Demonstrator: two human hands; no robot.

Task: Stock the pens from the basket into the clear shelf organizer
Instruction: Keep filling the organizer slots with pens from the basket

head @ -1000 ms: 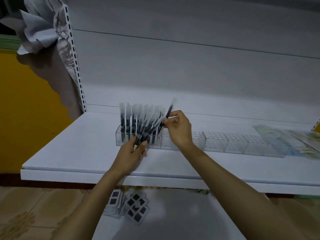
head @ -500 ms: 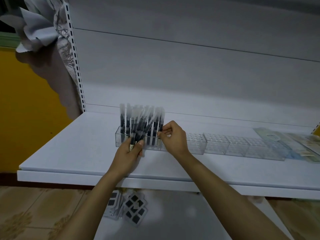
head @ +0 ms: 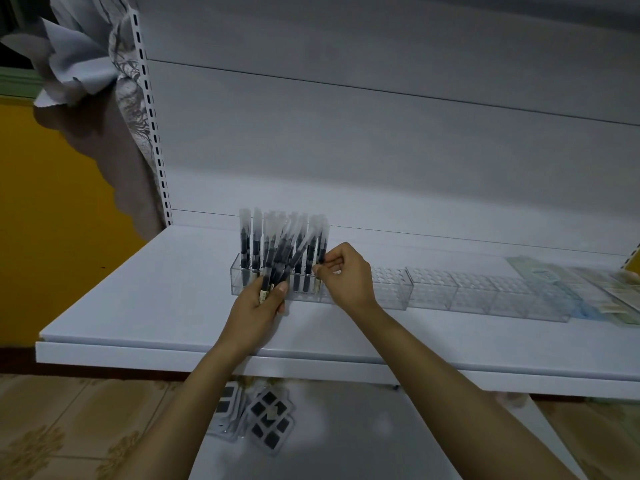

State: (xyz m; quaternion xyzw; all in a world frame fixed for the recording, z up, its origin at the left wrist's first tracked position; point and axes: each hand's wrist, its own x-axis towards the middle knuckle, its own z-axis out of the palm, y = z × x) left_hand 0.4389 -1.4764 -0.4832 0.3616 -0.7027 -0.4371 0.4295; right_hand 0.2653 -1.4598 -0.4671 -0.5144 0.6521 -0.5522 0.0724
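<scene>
The right grip [head: 346, 277] pinches one black pen in a clear plastic sleeve [head: 322, 242]. The pen stands upright, and its lower end appears seated in a hole of the clear plastic shelf organizer [head: 391, 289] on the white shelf [head: 138, 299]. The left grip [head: 257, 308] clenches a fanned bundle of sleeved black pens [head: 282, 258], their long axes leaning up and to the right. Empty holes lie immediately right of the pinched pen, and the right grip is nearer them. The basket is not in view.

Bore, as a white shelf [head: 156, 299], a row of clear organizer blocks [head: 485, 292] (pens [head: 246, 244] upright at left) and flat packets [head: 609, 292] at right.
</scene>
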